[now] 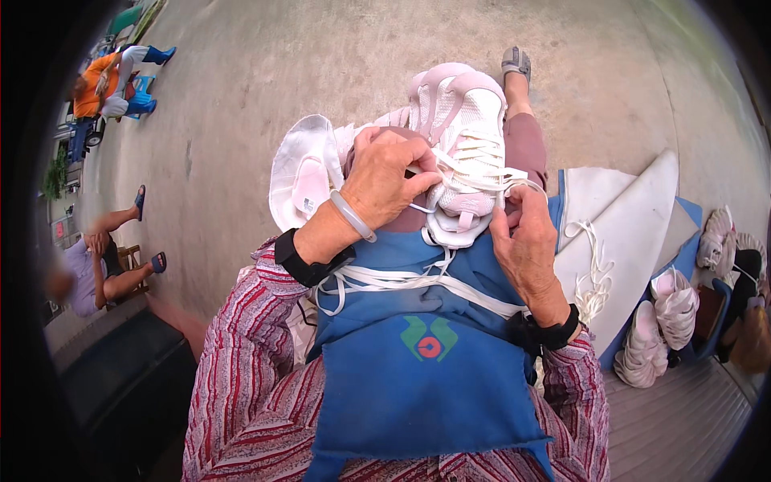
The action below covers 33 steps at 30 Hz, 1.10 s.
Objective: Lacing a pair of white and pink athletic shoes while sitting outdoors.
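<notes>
A white and pink sneaker [474,112] rests across my lap, its toe pointing away from me. White laces [479,151] criss-cross its front up to the tongue. My left hand [392,170], at the shoe's left side, pinches a white lace between thumb and fingers. On the right side my right hand [526,233] is closed by the upper eyelets, thumb and finger on a lace. More sneakers lie partly hidden beneath and behind this one. A bundle of loose white laces [401,279] stretches over the blue apron [426,402] on my lap.
To the right, laces [593,277] lie on a white sheet [634,217]. Beyond it are several pale shoes [675,305]. A white, shoe-shaped piece [301,169] is left of my knee. Two people [104,88] sit at the far left.
</notes>
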Tool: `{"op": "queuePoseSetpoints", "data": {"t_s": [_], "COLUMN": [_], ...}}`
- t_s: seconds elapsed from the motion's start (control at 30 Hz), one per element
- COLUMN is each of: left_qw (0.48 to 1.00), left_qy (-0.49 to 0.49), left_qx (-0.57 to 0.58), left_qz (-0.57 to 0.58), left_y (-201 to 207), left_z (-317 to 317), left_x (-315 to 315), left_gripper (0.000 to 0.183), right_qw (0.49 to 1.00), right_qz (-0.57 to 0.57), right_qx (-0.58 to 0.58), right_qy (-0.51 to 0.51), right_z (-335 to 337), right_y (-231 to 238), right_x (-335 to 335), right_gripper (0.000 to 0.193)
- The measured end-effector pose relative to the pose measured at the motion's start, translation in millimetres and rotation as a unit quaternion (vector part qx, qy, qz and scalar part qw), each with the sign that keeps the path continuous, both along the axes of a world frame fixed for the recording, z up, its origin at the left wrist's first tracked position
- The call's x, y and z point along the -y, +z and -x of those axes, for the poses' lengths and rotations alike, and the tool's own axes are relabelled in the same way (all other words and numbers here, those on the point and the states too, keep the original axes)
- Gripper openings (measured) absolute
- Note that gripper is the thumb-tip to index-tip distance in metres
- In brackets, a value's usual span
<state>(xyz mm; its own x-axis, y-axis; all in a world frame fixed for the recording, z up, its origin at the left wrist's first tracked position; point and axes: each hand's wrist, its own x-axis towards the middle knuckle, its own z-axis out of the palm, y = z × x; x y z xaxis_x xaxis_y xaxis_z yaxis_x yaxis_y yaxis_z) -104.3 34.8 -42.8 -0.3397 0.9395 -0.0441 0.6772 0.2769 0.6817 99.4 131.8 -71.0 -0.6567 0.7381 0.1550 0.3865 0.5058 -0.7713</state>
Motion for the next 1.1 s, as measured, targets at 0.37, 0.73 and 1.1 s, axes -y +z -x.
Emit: {"op": "queuePoseSetpoints", "data": {"t_s": [0.37, 0.73, 1.1], "left_qw": [0.987, 0.978, 0.989], "left_qy": [-0.015, -0.028, -0.033], "left_qx": [-0.136, -0.206, -0.115], "left_qz": [-0.087, -0.015, -0.090], "left_y": [-19.4, -36.2, -46.2], "left_z": [-9.5, -49.9, -29.2], "left_x": [4.0, 4.6, 17.8], "left_gripper": [0.007, 0.022, 0.024], "right_qw": [0.983, 0.885, 0.863], "right_qz": [-0.171, -0.301, -0.317], "right_qx": [-0.023, 0.291, 0.278], "right_qy": [0.070, 0.202, 0.278], "right_z": [2.2, -13.9, 4.4], "right_y": [-8.8, 29.1, 34.1], "right_x": [-12.0, -10.9, -20.7], "right_gripper": [0.025, 0.025, 0.024]}}
